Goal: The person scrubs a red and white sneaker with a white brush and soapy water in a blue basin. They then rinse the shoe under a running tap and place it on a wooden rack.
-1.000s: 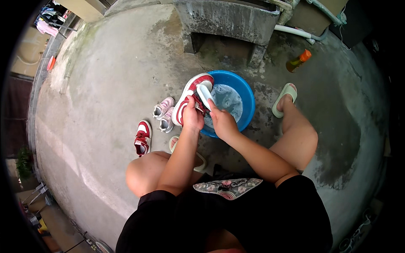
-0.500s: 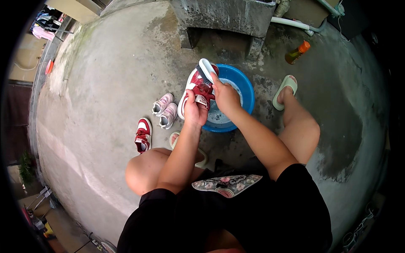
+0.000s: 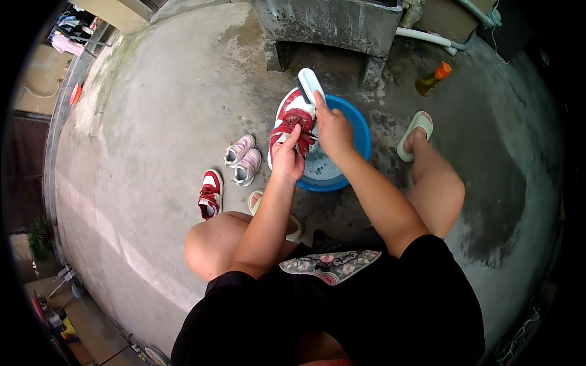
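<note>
My left hand [image 3: 288, 160] grips a red and white sneaker [image 3: 295, 117] near its heel, toe pointing away from me, over the left side of a blue basin [image 3: 365, 141]. In my right hand [image 3: 334, 131] is a scrub brush [image 3: 312, 84] with a white back and dark bristles. The bristles lie against the sneaker's toe area, on its right side. Sudsy water [image 3: 320, 168] shows in the basin below. The laces hang loose at the shoe's right edge. My fingers under the shoe are hidden.
A matching red and white sneaker [image 3: 210, 194] and a pair of pale pink sneakers [image 3: 242, 160] stand on the concrete at left. An orange-capped bottle [image 3: 433, 79] lies at far right. Beyond the basin stands a concrete sink [image 3: 326, 27]; a white pipe [image 3: 423, 37] runs beside it.
The brush has shifted toward the toe of the sneaker, and my right hand has moved slightly away from me. The sneaker has turned, showing more of its laces and tongue.
</note>
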Available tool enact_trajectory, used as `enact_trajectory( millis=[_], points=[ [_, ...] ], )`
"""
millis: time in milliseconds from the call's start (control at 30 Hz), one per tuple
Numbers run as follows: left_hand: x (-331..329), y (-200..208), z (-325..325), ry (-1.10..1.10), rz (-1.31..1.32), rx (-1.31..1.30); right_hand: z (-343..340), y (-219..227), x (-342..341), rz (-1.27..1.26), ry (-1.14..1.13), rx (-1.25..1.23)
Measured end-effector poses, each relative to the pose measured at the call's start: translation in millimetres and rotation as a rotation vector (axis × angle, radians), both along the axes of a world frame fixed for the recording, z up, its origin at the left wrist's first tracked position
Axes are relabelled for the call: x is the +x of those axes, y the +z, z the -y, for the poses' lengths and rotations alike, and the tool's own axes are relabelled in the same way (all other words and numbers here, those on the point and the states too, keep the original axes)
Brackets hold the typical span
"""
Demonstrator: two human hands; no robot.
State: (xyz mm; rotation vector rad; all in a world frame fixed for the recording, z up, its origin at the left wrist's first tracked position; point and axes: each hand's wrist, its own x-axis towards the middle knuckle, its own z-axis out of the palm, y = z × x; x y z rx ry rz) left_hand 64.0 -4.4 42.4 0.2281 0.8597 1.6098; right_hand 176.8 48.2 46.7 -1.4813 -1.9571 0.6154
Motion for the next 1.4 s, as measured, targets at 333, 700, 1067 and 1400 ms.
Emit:
enact_trajectory(
  millis=[333,700,1067,1400],
  points=[
    [-8,-11,-1,-0.044,0.165,-0.009,-19,9,-4,0.129,-0.033,-0.014],
    [-9,-4,0,0.031,0.133,-0.02,8,3,8,0.103,0.01,0.046],
    [-4,1,2,0.016,0.05,-0.032,20,7,14,0.128,0.034,0.06],
    [-32,2,-13,0.132,0.424,-0.087,113,-37,29,-0.217,0.191,0.046]
  ],
)
